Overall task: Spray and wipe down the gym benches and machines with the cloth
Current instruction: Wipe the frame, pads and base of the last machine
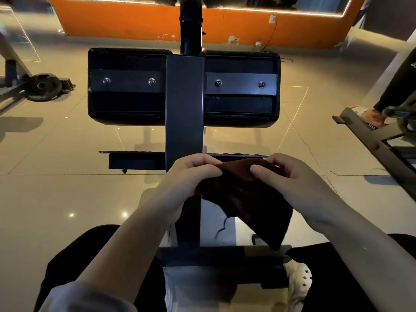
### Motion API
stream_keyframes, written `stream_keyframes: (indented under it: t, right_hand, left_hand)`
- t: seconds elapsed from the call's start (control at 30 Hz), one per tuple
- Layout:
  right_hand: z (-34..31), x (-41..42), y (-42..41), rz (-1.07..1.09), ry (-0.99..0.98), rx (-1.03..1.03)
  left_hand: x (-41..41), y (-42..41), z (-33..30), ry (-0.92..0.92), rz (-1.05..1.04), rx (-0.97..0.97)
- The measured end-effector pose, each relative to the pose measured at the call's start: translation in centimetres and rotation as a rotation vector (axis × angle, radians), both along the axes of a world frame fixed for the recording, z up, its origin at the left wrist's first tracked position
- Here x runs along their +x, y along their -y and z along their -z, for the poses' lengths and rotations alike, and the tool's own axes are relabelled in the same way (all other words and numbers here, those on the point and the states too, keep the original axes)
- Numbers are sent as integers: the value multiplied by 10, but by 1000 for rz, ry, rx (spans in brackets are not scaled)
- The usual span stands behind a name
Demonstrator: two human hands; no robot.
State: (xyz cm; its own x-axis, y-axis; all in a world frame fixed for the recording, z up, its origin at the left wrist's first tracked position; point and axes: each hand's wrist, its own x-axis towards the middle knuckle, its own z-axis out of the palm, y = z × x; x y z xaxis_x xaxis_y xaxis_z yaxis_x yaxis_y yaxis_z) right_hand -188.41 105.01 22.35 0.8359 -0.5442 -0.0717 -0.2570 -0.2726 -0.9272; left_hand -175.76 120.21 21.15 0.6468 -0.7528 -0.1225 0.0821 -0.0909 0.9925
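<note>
Now both thumbs and forefingers are pinching the dark red cloth (247,199): left hand (191,174) at its top corner, right hand (286,174) beside it. It is hanging above the black machine frame (184,104), below the two pads (128,86); no readable writing is showing.

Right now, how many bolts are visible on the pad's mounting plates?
4. Left plate: one at its outer end, one near the central post. Right plate: one near the post, one at its outer end. The post could hide more.
</note>
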Motion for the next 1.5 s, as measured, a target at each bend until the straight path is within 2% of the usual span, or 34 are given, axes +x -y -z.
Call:
stream_keyframes:
  t: [0.17,0.23,0.3,0.4,0.43,0.5,0.57,0.63,0.7,0.77,0.93,1.17,1.3,1.4,1.5]
  right_hand:
    - [-9,-16,9,-5,-100,-481]
    - [-9,-21,10,-31,-181,-687]
    - [-8,-23,12,-61,-219,-801]
    - [-8,-27,13,-116,-115,-603]
    - [-9,-29,12,-140,-73,-499]
    - [-13,-33,8,-193,-58,-316]
    - [-13,-35,3,-213,-108,-310]
    - [-11,-34,-1,-175,-98,-437]
    - [-9,-32,-2,-114,-26,-529]
    - [-9,-31,-1,-49,35,-537]
    - [-11,-28,5,33,117,-372]
    - [-15,-36,-9,-178,73,-32]
    - [-31,-46,-26,-164,119,93]
    - [-47,-50,-30,-156,109,11]
    - [-54,-43,-23,-219,33,-190]
  left_hand:
    - [-4,3,-2,57,186,-25]
    - [-3,3,-4,110,170,-51]
    - [-1,2,-6,162,95,-90]
    - [2,1,-4,183,-63,-151]
    - [2,1,-3,234,-111,-155]
    - [-1,2,0,469,-213,-140]
    - [-4,2,-2,720,-334,-157]
    - [-5,1,-5,799,-404,-208]
    - [-5,0,-4,720,-435,-245]
    - [-7,0,-3,616,-408,-252]
    - [-9,-6,-4,578,-325,-220]
    - [-2,-13,-2,442,-345,-123]
    - [-5,-17,-2,432,-351,-126]
    - [-9,-19,0,469,-372,-146]
    - [-9,-16,1,442,-376,-112]
